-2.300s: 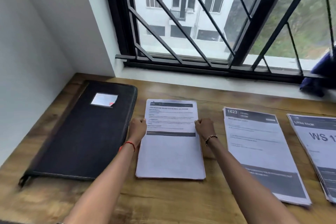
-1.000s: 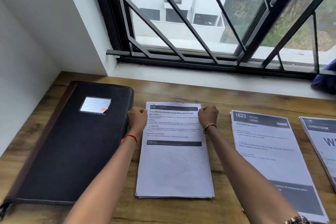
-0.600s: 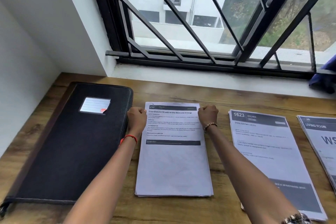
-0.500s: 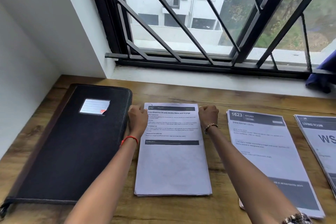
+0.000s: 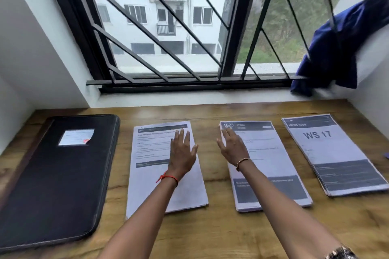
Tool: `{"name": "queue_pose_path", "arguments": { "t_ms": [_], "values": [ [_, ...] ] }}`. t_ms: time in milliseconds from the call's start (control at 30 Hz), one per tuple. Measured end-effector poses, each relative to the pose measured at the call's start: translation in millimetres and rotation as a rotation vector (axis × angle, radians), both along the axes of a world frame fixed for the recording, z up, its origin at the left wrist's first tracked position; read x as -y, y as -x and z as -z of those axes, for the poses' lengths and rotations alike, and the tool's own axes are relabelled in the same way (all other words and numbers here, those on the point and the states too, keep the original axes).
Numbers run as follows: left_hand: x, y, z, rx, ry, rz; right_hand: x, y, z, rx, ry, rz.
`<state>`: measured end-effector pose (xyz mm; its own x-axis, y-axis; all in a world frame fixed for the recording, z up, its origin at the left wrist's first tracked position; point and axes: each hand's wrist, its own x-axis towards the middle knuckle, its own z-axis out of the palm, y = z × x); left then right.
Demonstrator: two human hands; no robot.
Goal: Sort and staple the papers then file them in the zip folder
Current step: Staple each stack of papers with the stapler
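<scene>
Reaching over a wooden desk from the head view: left hand spread flat, fingers released, above the leftmost paper stack; right hand open too, grasping nothing, over the "1623" stack. "WS 17" stack far right. Closed black zip folder far left. Barred window behind, blue cloth on sill.

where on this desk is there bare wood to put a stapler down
Widest bare wood: the near edge of the desk, in front of the three paper stacks, between the forearms. Also a strip between the stacks and the window sill. Only narrow gaps separate the folder and the stacks.
</scene>
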<state>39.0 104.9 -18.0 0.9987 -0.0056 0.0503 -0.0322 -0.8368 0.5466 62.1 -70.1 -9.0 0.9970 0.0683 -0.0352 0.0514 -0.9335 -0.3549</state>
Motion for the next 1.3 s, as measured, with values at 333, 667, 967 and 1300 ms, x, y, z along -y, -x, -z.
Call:
{"name": "queue_pose_path", "arguments": {
  "t_ms": [333,667,967,1300],
  "values": [
    [192,-10,-11,0.016,-0.026,0.323,182,36,-21,0.074,-0.028,0.291],
    [407,-22,-10,-0.002,0.088,0.469,430,68,-19,0.007,-0.016,0.663],
    [475,-32,5,-0.065,0.143,0.389,525,49,-3,-0.072,-0.06,0.848],
    [483,-48,2,-0.034,0.256,0.254,542,2,-9,-0.055,-0.447,0.957]
  ]
}}
